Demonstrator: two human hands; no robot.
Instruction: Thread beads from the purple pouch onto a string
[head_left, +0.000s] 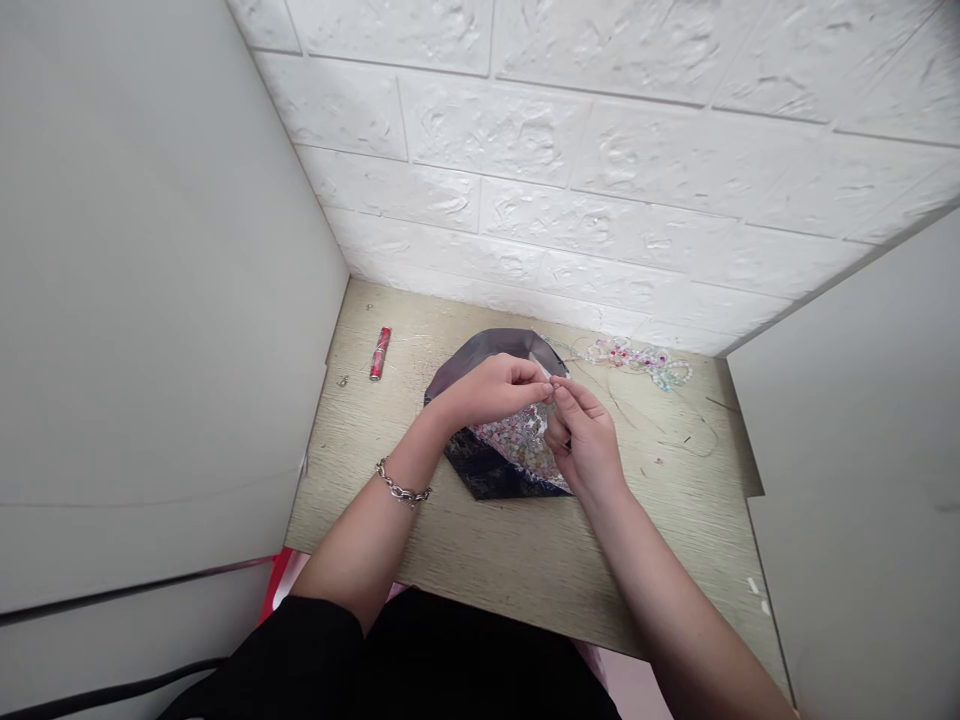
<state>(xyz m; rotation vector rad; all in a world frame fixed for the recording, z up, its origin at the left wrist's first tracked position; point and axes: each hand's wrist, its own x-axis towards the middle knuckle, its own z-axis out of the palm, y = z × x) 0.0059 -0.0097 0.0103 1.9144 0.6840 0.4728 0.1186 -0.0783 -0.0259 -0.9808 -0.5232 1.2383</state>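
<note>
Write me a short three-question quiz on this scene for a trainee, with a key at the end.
1. Multiple choice: where are the left grip and the right grip?
(a) close together over the dark container
(b) far apart, on either side of it
(c) out of view

2. True or false: the chain bracelet is worn on the left forearm.

3. Fill the gaps: seen from the wearer's side, the red cylinder lies to the ____ of the container, and the tangled bead strands lie to the ____.

Key: 1 (a); 2 true; 3 left, right.
</note>
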